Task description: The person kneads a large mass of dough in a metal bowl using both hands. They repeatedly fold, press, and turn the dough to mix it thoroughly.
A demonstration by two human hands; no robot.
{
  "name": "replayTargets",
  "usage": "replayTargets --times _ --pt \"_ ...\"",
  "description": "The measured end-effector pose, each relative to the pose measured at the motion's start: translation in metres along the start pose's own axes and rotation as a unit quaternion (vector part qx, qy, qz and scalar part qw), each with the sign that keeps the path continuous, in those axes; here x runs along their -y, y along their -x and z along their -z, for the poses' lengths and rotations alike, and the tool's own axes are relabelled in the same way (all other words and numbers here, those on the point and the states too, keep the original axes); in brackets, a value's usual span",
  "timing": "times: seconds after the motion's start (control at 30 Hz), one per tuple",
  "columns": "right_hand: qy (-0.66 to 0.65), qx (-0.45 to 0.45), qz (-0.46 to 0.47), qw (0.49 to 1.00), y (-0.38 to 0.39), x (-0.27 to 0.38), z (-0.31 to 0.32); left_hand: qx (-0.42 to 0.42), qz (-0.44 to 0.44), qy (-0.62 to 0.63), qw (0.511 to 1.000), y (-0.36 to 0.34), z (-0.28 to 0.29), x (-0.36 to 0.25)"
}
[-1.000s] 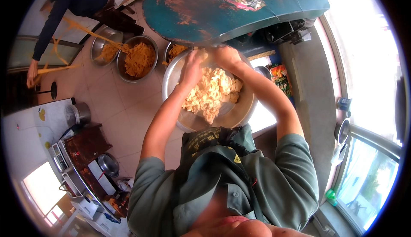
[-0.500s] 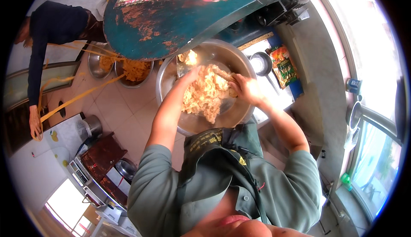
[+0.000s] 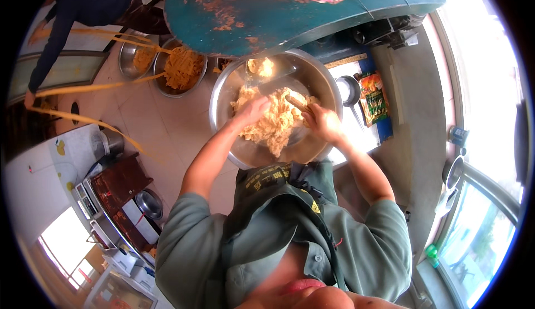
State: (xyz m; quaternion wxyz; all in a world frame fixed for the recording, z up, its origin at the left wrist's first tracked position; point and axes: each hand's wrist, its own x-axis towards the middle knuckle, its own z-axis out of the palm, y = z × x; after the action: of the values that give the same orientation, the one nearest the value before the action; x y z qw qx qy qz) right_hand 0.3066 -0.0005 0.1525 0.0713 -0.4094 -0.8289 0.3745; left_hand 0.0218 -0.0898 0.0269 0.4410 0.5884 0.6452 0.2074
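Note:
A wide metal basin [image 3: 220,133] in front of me holds a heap of crumbly, pale yellow dough [image 3: 274,133]. My left hand [image 3: 253,111] is down on the left side of the heap, its fingers bent into the dough and partly hidden. On the right side, my right hand [image 3: 324,124] is closed around the near end of a short brown stick [image 3: 298,104] that looks wooden. Its other end points into the heap toward the upper left. Another lump of dough [image 3: 261,66] shows at the basin's far side, under the machine's edge.
A worn green machine housing [image 3: 251,22] overhangs the basin's far rim. To the right are a small pan [image 3: 349,90] and colourful packets [image 3: 373,97]. At the left, a person [image 3: 92,2] handles long yellow strips [image 3: 100,86] above metal bowls [image 3: 161,83]. A brown cabinet [image 3: 120,180] stands lower left.
My left hand has moved down onto the dough's left side. The stick in my right hand points more into the heap. The other person's arm has moved up and left, strips trailing.

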Motion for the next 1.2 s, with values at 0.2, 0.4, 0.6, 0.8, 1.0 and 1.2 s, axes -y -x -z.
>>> replayTargets --times 0.2,0.4,0.6,0.8,1.0,1.2 --pt "0.053 0.034 0.025 0.998 -0.009 0.013 -0.029 -0.185 -0.164 -0.069 0.967 0.086 -0.031 -0.025" --pt "0.185 0.037 0.002 0.982 -0.035 0.001 -0.074 -0.087 -0.083 -0.034 0.992 0.123 -0.022 -0.02" --pt "0.125 0.033 0.02 0.991 -0.025 0.043 -0.035 -0.196 0.154 -0.038 0.968 0.022 0.029 0.003" --pt "0.028 -0.006 0.0 1.0 -0.006 0.023 -0.007 0.026 0.276 -0.007 0.961 -0.026 0.031 0.015" --pt "0.033 -0.035 0.072 0.996 -0.043 0.074 0.028 0.012 0.176 0.064 0.982 0.011 0.038 -0.004" --pt "0.178 -0.039 0.096 0.978 -0.116 0.108 0.005 -0.124 0.09 0.126 0.98 0.051 0.037 0.003"
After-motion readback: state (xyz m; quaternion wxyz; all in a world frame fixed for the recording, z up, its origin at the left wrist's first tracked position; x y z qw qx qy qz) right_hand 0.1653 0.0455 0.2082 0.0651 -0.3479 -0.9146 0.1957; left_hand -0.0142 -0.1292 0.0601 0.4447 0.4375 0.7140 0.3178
